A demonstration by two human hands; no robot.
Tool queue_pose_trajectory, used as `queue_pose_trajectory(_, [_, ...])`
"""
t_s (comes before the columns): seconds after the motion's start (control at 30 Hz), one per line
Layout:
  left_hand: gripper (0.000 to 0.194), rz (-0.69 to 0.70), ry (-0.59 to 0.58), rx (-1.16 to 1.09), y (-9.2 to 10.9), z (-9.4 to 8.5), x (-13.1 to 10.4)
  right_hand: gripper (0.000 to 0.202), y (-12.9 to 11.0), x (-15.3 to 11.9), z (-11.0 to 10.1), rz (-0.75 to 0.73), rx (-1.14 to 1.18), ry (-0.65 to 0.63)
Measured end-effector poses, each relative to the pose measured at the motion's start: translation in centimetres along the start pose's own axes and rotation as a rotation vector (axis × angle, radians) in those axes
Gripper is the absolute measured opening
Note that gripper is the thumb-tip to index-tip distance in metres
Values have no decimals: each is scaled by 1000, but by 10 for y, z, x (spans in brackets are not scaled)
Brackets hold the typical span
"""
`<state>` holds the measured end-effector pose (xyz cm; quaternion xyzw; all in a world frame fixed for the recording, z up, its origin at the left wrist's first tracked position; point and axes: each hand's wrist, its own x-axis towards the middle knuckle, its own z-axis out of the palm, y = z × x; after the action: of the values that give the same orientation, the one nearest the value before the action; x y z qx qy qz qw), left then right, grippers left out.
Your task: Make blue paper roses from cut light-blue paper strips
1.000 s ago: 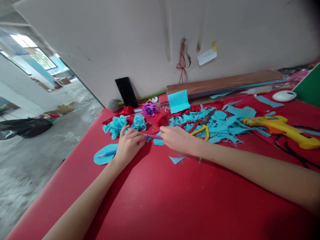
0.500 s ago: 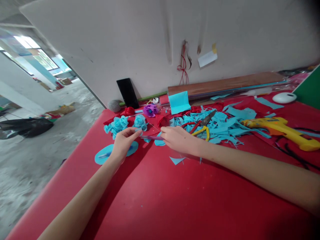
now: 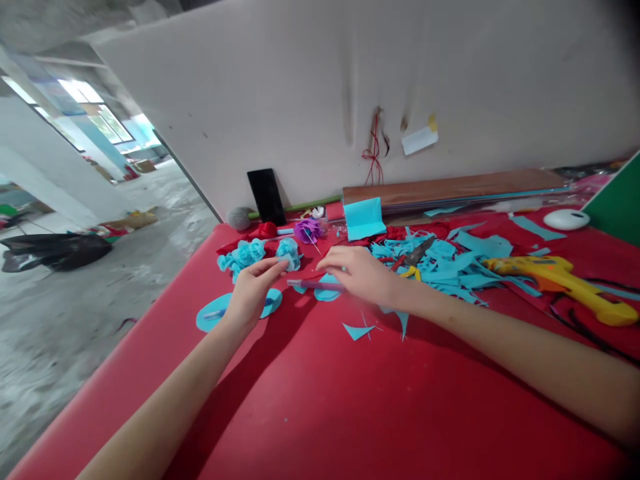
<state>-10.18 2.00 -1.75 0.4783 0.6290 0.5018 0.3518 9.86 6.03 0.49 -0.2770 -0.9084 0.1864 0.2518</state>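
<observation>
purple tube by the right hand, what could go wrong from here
The purple tube sticks out past the right hand, so its free end might get knocked.
The cutting tool lies among the blue paper strips, and could drag some along if lifted.
The yellow glue gun's nozzle is right by those strips; if hot, which I can't tell, it might mark them.

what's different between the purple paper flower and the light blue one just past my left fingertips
The ruffled purple paper flower shows open petals around a darker centre; the ruffled light blue paper flower looks paler and more tightly bunched. The purple one lies farther back, while the light blue one is right by your left hand. Both are on the red tabletop.
</observation>
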Motion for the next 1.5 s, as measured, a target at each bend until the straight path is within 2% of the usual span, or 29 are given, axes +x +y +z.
queue_pose_trajectory(0.13, [19, 37, 4, -96, 31, 10, -20, 17, -27, -12, -21, 0, 247, 73])
queue_pose_trajectory(0.3, [21, 121, -9, -162, 68, 29, -50, 5, -55, -42, -35, 45, 417, 100])
queue_pose_trajectory(0.43, [20, 221, -8, -154, 85, 43, -64, 14, -63, -63, -49, 186, 657, 111])
queue_pose_trajectory(0.6, [14, 397, 84, -51, 98, 54, -75, 13, -64, -82, -66, 285, 983, 125])
queue_pose_trajectory(0.63, [12, 466, 108, -16, 100, 54, -76, 12, -64, -86, -67, 306, 1049, 120])
queue_pose_trajectory(0.67, [8, 591, 137, 59, 102, 54, -78, 12, -65, -89, -67, 324, 1113, 111])
queue_pose_trajectory(0.7, [8, 776, 174, 178, 103, 54, -78, 13, -65, -93, -67, 340, 1170, 99])
queue_pose_trajectory(0.8, [25, 1418, 307, 659, 105, 53, -80, 11, -66, -101, -65, 366, 1303, 54])
queue_pose_trajectory(0.83, [27, 1543, 335, 780, 105, 53, -81, 9, -67, -103, -64, 361, 1331, 39])
queue_pose_trajectory(0.87, [28, 1597, 347, 848, 105, 54, -81, 8, -67, -104, -64, 360, 1349, 29])
queue_pose_trajectory(1.07, [30, 1628, 318, 978, 103, 57, -78, 11, -69, -108, -70, 397, 1353, 40])
queue_pose_trajectory(1.2, [31, 1647, 343, 1015, 100, 53, -72, 9, -67, -111, -71, 439, 1321, -9])
queue_pose_trajectory(1.3, [25, 1718, 370, 1038, 101, 52, -71, 7, -63, -110, -71, 427, 1356, -40])
queue_pose_trajectory(1.4, [21, 1814, 367, 1095, 104, 53, -73, 9, -60, -105, -73, 522, 1384, -90])
queue_pose_trajectory(1.5, [21, 1861, 315, 1169, 107, 56, -77, 11, -59, -101, -77, 623, 1322, -120])
